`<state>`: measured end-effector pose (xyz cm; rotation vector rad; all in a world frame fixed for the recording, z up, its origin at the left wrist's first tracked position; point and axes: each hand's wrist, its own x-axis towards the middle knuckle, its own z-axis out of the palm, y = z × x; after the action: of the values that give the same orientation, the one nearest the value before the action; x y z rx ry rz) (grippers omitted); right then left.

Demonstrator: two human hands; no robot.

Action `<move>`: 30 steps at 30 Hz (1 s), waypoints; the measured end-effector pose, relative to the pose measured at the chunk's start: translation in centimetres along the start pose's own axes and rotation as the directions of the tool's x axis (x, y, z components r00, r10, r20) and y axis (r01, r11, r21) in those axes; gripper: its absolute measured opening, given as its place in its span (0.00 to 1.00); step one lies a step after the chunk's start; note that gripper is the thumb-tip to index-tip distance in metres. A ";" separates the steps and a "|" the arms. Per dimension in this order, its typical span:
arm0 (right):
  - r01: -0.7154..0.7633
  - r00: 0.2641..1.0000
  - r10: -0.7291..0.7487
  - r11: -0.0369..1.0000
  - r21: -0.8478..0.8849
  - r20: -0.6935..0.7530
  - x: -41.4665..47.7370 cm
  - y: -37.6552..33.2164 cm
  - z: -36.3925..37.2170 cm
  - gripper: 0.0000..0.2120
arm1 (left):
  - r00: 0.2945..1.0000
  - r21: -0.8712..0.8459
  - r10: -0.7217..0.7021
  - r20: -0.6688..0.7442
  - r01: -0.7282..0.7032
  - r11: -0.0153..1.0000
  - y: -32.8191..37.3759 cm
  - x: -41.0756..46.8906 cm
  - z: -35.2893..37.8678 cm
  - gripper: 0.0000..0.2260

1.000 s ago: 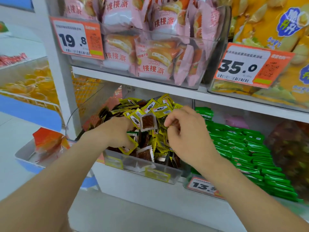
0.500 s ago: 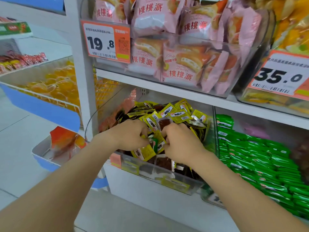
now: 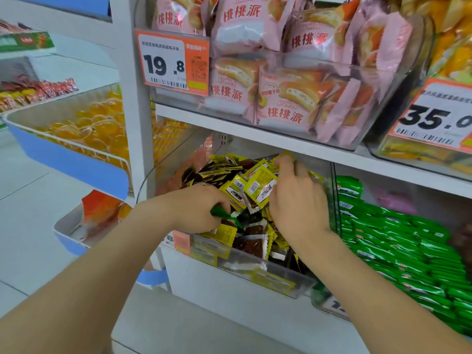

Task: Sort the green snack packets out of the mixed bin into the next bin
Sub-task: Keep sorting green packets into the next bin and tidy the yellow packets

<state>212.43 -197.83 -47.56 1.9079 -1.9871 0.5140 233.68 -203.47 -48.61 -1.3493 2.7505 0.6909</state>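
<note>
Green among yellow: green packet (image 3: 221,213) gripped by left hand (image 3: 196,212), lower centre of frame.
Left fingers were curled round the packet's end, just above the clear front wall of the mixed bin (image 3: 255,273); right hand (image 3: 297,203) lay spread, holding nothing, on the yellow packets (image 3: 260,183) behind. Packet judged light, crinkly and slippery, so best pinched at a sealed end. Next bin (image 3: 334,200), right of frame, held green stock. Half a second earlier the hands nearly touched mid-pile with no green packet clearly in the grip; now they were apart.
</note>
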 end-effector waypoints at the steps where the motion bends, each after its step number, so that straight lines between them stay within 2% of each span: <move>1: 0.039 0.999 -0.038 0.999 -0.032 0.013 0.1 -0.2 0.0 0.25 | 1.000 0.000 -0.005 0.020 0.005 1.000 0.1 0.1 0.2 0.13; 2: 0.103 0.994 -0.102 0.995 -0.017 0.035 0.2 -0.6 0.0 0.24 | 0.999 -0.008 0.000 0.036 0.001 1.000 0.2 0.3 0.4 0.14; 4: 0.201 0.962 -0.228 0.964 0.177 0.152 0.0 -1.4 0.1 0.19 | 0.998 -0.016 0.030 0.046 -0.030 0.999 0.4 0.4 0.5 0.15; 6: 0.134 0.909 -0.270 0.911 0.391 0.317 -0.5 -1.9 0.3 0.18 | 0.997 -0.007 0.063 0.038 -0.062 0.998 0.6 0.3 0.4 0.13; 8: 0.115 0.844 -0.334 0.877 0.467 0.420 -1.1 -2.1 0.7 0.15 | 0.996 -0.024 0.089 -0.020 -0.090 0.996 0.4 0.0 0.1 0.10; 10: 0.131 0.831 -0.369 0.857 0.499 0.416 -1.4 -1.9 1.2 0.12 | 0.989 -0.084 0.103 -0.103 -0.112 0.990 -0.1 -0.5 -0.4 0.10; 12: 0.083 0.885 -0.309 0.840 0.536 0.348 -1.1 -1.8 1.3 0.10 | 0.974 -0.172 0.075 -0.216 -0.113 0.979 -0.5 -1.0 -1.0 0.11; 15: -0.024 0.935 -0.227 0.726 0.688 0.272 -0.6 -1.4 1.0 0.06 | 0.923 -0.332 -0.015 -0.385 -0.123 0.935 -0.7 -1.7 -1.6 0.11; 18: -0.119 0.950 -0.159 0.610 0.784 0.268 -0.6 -1.0 0.4 0.06 | 0.894 -0.397 -0.078 -0.442 -0.117 0.910 -0.4 -2.0 -1.8 0.14; 19: -0.113 0.963 -0.129 0.608 0.786 0.238 -0.7 -0.8 0.2 0.07 | 0.901 -0.404 -0.085 -0.426 -0.106 0.909 -0.3 -1.9 -1.8 0.14; 21: -0.012 0.982 -0.126 0.698 0.716 0.140 -0.9 -0.3 -0.2 0.10 | 0.923 -0.383 -0.094 -0.374 -0.062 0.922 -0.2 -1.7 -1.5 0.15; 23: 0.186 0.966 -0.254 0.825 0.534 0.056 -1.0 0.4 -0.6 0.13 | 0.933 -0.316 -0.126 -0.338 0.014 0.949 -0.2 -1.6 -1.1 0.17; 24: 0.282 0.938 -0.341 0.850 0.444 0.058 -0.9 0.8 -0.7 0.14 | 0.934 -0.285 -0.148 -0.324 0.053 0.957 -0.3 -1.6 -0.9 0.17; 27: 0.396 0.858 -0.478 0.848 0.353 0.187 -0.8 2.1 -0.6 0.14 | 0.939 -0.249 -0.182 -0.291 0.110 0.962 0.0 -1.7 -0.7 0.15; 30: 0.343 0.796 -0.469 0.870 0.353 0.383 -1.2 3.0 -0.5 0.17 | 0.927 -0.251 -0.185 -0.325 0.104 0.962 0.5 -1.8 -0.6 0.15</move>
<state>209.53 -196.45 -47.72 2.7581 -1.7141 0.2250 234.52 -202.11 -47.50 -1.8702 2.8513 0.8600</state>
